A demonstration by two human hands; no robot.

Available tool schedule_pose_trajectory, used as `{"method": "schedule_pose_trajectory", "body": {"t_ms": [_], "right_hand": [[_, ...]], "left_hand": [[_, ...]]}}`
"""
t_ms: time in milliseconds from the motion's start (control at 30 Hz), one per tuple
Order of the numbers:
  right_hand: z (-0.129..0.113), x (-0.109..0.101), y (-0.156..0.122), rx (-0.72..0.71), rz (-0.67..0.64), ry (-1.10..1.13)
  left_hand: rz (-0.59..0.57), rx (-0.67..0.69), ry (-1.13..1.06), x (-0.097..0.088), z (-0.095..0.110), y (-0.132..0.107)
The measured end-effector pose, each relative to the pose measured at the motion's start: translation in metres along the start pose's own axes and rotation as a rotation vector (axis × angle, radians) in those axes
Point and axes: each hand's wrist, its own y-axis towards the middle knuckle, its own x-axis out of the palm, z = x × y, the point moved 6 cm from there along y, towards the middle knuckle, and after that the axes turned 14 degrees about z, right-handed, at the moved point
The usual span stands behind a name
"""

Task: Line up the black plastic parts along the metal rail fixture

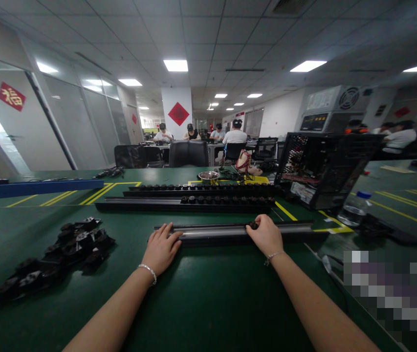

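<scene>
A long black rail [211, 234] with a shiny grey channel lies crosswise in front of me. My left hand [162, 250] rests on its left end, fingers stretched out and slightly apart. Toward the rail's right half, my right hand [267, 235] pinches a small black part [253, 225] at the channel; the fingers hide most of it. Beyond lies a second black rail [138, 201], its right half lined with several small black parts. Behind that, a third rail [201, 187] carries a row of similar parts. A loose pile of black parts [79, 239] sits to the left.
An opened computer case [325, 166] stands at the back right, beside a clear bottle with a blue cap [355, 209]. A metal bowl [208, 175] is behind the rails. A blue beam [35, 188] lies at the left. Cables [331, 269] run at the right. People [235, 132] sit farther back.
</scene>
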Motion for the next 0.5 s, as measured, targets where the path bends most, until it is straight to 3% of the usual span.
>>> {"method": "schedule_pose_trajectory", "body": {"t_ms": [500], "right_hand": [[-0.013, 0.001, -0.004, -0.060, 0.021, 0.021]], "left_hand": [[0.013, 0.004, 0.013, 0.002, -0.001, -0.001]]}}
